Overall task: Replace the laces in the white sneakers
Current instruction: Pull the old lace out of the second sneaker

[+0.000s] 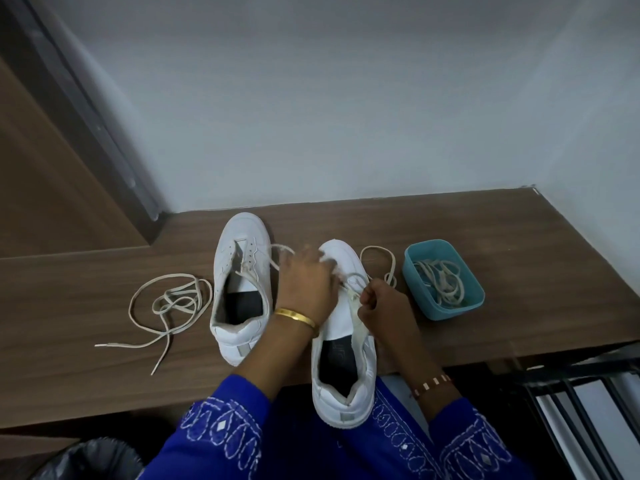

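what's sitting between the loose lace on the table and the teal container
In the head view, both white sneakers and both hands, left and right, lie between the loose lace and teal container.

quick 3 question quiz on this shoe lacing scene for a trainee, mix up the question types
1. True or false: the teal tub holds laces.
2. Which hand pinches the lace on the near sneaker? A) right hand B) left hand
3. Fill in: the loose lace lies on the table to the ____ of the far sneaker.

Key: 1 true; 2 A; 3 left
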`<state>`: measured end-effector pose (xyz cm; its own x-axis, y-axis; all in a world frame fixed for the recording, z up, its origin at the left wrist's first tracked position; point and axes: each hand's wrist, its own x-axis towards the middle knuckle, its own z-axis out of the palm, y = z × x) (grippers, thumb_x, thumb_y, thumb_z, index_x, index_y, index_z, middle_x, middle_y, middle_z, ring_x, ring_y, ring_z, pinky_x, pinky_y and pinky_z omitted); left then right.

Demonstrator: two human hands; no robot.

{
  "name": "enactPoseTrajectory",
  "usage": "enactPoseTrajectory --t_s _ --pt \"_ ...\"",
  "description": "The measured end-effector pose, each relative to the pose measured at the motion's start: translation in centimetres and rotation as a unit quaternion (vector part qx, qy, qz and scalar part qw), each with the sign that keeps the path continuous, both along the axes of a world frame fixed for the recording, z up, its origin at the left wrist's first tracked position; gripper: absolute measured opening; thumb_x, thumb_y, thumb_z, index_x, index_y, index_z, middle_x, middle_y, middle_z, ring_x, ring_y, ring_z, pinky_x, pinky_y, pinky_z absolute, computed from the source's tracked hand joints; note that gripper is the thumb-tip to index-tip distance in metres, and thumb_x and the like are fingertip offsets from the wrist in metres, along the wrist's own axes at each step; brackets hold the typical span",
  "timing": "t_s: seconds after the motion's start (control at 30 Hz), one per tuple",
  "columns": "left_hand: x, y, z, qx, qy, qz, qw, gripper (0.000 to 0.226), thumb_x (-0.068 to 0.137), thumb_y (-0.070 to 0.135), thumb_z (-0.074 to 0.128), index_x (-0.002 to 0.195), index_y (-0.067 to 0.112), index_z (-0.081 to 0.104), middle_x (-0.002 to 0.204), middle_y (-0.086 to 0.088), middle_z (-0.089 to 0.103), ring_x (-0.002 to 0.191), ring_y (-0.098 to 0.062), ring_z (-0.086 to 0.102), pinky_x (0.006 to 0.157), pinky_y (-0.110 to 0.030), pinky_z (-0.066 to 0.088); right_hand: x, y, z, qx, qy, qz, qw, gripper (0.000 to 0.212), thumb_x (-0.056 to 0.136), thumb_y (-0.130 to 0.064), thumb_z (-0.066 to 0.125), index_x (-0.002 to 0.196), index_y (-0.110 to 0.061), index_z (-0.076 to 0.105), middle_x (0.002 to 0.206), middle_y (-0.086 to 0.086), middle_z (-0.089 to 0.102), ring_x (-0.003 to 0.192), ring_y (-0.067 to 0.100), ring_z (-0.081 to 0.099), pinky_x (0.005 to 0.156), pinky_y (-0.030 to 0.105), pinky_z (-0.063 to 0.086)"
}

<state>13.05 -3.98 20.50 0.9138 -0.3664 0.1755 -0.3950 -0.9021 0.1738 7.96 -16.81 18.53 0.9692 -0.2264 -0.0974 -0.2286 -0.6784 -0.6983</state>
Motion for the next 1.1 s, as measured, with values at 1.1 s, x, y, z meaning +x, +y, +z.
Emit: enactPoseTrajectory --t_s 1.1 --pt "-0.5 -0.4 -1.0 -0.044 0.097 0.058 0.993 0.037 0.09 0.024 0.044 0.125 0.026 0.057 0.141 -0.01 0.041 0.126 -0.03 0.042 0.107 -0.047 0.029 0.1 0.3 0.0 -0.031 0.001 0.009 0.999 0.017 0.079 0.005 0.046 0.073 -0.011 0.044 0.07 0.004 0.051 0.069 0.019 0.049 0.063 0.028 0.036"
